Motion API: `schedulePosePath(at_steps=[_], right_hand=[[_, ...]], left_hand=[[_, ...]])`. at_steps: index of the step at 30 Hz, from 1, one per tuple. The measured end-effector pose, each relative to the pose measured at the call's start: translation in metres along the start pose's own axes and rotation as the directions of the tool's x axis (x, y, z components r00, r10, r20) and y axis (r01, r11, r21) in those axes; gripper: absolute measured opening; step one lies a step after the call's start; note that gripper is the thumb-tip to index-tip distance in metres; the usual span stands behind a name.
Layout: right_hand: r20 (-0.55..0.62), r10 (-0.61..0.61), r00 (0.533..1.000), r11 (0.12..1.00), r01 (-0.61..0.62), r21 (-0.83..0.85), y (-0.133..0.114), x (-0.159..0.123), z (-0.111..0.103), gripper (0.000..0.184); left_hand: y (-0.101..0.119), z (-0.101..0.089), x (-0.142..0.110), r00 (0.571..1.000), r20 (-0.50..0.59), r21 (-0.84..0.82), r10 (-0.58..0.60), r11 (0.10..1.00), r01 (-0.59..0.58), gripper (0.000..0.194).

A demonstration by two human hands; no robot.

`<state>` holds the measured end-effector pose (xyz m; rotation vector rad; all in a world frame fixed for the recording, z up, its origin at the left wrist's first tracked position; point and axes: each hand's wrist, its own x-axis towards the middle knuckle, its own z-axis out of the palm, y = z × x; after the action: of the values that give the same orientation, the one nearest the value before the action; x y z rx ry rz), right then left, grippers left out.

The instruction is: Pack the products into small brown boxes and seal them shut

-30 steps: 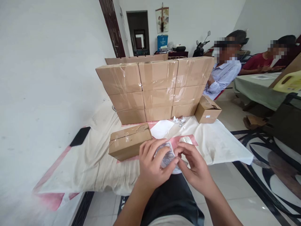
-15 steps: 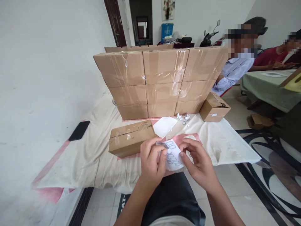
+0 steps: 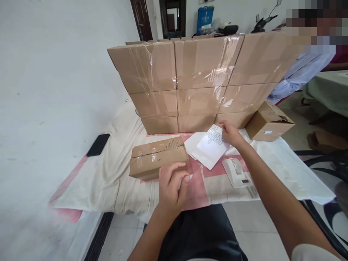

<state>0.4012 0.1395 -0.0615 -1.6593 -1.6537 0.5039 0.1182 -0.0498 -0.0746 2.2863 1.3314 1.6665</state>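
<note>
The printed sheet [image 3: 210, 155] is lying over blank paper [image 3: 192, 143], right of the small box [image 3: 159, 159] on the counter [image 3: 106, 186]. The right hand's [image 3: 231, 134] fingers are touching its right edge — thumb hiding, so I cannot tell whether they're clamping. It's looking light and creasable — edges suiting a hold. The left hand's [image 3: 172, 185] fingers are pinching a white scrap [image 3: 191, 177], its shape evading me.

Homelike room: scooter [image 3: 261, 25], cloth-covered table [image 3: 114, 181]
</note>
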Motion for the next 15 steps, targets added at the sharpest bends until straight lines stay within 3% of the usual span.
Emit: schedulePosePath(at_steps=[2, 4, 6, 7, 8, 9, 10, 11, 13, 15], right_hand=[[0.015, 0.041, 0.999, 0.999, -0.041, -0.011, -0.009, 0.007, 0.008, 0.034], [0.082, 0.067, 0.994, 0.998, -0.069, 0.015, -0.025, -0.009, 0.018, 0.028], [0.286, 0.072, 0.955, 0.990, -0.103, 0.094, -0.044, -0.041, 0.029, 0.029], [0.452, 0.045, 0.891, 0.979, -0.129, 0.156, -0.053, -0.059, 0.035, 0.032], [0.700, -0.005, 0.714, 0.942, -0.230, 0.242, -0.061, -0.077, 0.040, 0.039], [0.827, -0.073, 0.557, 0.895, -0.330, 0.300, -0.068, -0.093, 0.045, 0.042], [0.889, -0.146, 0.434, 0.849, -0.406, 0.337, -0.072, -0.104, 0.049, 0.042], [0.913, -0.212, 0.350, 0.799, -0.476, 0.368, -0.074, -0.112, 0.052, 0.041], [0.898, -0.290, 0.330, 0.716, -0.548, 0.433, -0.074, -0.116, 0.057, 0.036], [0.873, -0.322, 0.367, 0.651, -0.584, 0.485, -0.069, -0.110, 0.059, 0.032]], left_hand=[[-0.008, -0.002, 0.002, 1.000, 0.012, 0.036, 0.026, 0.999, -0.027, 0.013], [-0.017, -0.004, 0.006, 0.996, 0.017, 0.093, 0.092, 0.991, -0.093, 0.014], [-0.027, -0.006, 0.010, 0.976, 0.025, 0.179, 0.218, 0.959, -0.219, 0.017], [-0.032, -0.007, 0.012, 0.955, 0.036, 0.218, 0.295, 0.930, -0.296, 0.019], [-0.036, -0.008, 0.014, 0.929, 0.051, 0.244, 0.368, 0.897, -0.368, 0.019], [-0.039, -0.009, 0.017, 0.902, 0.066, 0.255, 0.427, 0.866, -0.429, 0.019], [-0.043, -0.010, 0.019, 0.879, 0.083, 0.252, 0.470, 0.844, -0.475, 0.018], [-0.045, -0.011, 0.020, 0.863, 0.102, 0.241, 0.496, 0.829, -0.505, 0.015], [-0.051, -0.013, 0.022, 0.840, 0.137, 0.230, 0.526, 0.808, -0.543, 0.011], [-0.057, -0.015, 0.021, 0.816, 0.181, 0.237, 0.548, 0.781, -0.577, 0.007]])
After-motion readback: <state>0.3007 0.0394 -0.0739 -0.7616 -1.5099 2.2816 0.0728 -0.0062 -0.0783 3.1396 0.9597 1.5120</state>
